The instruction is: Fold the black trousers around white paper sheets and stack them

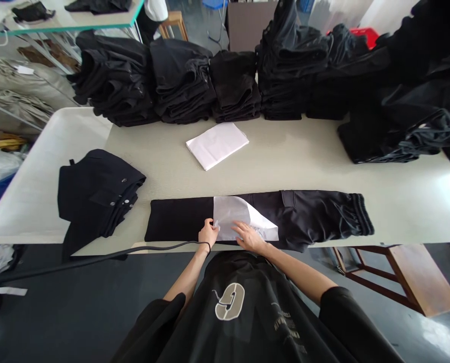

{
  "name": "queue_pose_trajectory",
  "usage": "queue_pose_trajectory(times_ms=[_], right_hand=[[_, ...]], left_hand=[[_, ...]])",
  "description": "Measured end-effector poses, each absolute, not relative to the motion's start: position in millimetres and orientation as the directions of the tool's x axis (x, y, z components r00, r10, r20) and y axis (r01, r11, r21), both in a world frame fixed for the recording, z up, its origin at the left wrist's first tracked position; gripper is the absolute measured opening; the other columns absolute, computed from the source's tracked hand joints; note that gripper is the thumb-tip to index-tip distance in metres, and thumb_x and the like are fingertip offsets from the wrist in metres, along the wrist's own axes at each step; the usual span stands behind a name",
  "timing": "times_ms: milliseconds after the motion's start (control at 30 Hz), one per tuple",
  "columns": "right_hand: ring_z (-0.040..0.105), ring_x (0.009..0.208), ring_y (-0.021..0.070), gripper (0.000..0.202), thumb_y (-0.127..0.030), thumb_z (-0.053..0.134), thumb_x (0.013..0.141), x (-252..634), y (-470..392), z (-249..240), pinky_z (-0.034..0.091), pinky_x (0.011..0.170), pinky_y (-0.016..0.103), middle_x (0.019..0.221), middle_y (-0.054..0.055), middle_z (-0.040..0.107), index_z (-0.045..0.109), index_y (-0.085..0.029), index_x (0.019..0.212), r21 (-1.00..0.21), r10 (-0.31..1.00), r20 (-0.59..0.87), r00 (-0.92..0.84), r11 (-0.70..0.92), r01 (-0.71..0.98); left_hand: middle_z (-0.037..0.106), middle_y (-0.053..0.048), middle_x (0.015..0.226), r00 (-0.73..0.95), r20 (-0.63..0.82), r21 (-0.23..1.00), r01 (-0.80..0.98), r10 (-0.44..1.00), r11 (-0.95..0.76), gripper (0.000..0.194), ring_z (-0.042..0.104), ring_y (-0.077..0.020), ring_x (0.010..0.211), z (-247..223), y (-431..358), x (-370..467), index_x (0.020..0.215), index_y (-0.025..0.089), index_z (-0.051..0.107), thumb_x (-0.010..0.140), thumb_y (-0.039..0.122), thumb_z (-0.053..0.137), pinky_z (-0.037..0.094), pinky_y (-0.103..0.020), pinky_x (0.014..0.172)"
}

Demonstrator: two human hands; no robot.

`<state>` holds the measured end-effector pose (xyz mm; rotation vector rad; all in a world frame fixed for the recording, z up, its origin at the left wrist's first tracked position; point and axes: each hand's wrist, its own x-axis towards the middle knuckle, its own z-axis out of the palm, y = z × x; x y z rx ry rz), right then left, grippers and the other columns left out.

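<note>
Beneath our left hand (208, 233), pinching a sheet (230, 207), and flat right hand (250, 238), we find trousers (308, 217) running left-to-right, gathered end (362, 215) rightmost.

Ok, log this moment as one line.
left hand: at left edge of white sheet | right hand: on white sheet | white sheet: lying on black trousers | white paper stack: on table, beyond black trousers

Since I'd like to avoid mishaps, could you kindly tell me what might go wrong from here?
The thin white paper-like sheet under the right hand looks wrinkled, so it might crease further. The long black cable reaching the wrist of the left hand could snag the black elastic-waisted cloth trousers. The dark folded cloth trousers at left overhang the front edge of the pale flat table and may slip.
</note>
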<state>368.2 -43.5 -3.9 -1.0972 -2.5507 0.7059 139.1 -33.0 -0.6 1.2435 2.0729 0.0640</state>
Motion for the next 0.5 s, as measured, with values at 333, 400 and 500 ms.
queue_pose_trajectory(times_ms=[333,400,500], right_hand=[[0.035,0.153,0.0339,0.056,-0.025,0.044,0.101,419,2,-37,0.023,0.127,0.056,0.165,0.020,0.038,0.047,-0.009,0.154,-0.312,0.946,0.004,-0.324,0.309,0.899],[0.031,0.156,0.0322,0.056,-0.026,0.041,0.102,425,5,-40,0.019,0.128,0.055,0.166,0.020,0.037,0.046,-0.008,0.155,-0.293,0.948,-0.001,-0.319,0.304,0.906],[0.029,0.157,0.0312,0.057,-0.028,0.039,0.102,429,4,-45,0.017,0.128,0.056,0.167,0.020,0.035,0.045,-0.008,0.155,-0.282,0.945,-0.013,-0.327,0.311,0.908]], left_hand=[[0.077,-0.004,0.100,-0.246,-0.521,0.326,0.828,0.817,0.457,0.039,0.074,-0.0234,0.101,3,-39,139,0.133,0.024,0.048,0.095,0.020,0.057,0.047,-0.032,0.087],[0.076,-0.007,0.106,-0.258,-0.501,0.290,0.849,0.826,0.441,0.044,0.073,-0.0255,0.104,4,-37,136,0.136,0.023,0.048,0.093,0.021,0.059,0.050,-0.034,0.087],[0.068,-0.019,0.127,-0.267,-0.289,0.238,0.910,0.919,0.340,0.053,0.064,-0.0328,0.122,7,-29,144,0.142,0.016,0.049,0.090,0.021,0.059,0.051,-0.043,0.096]])
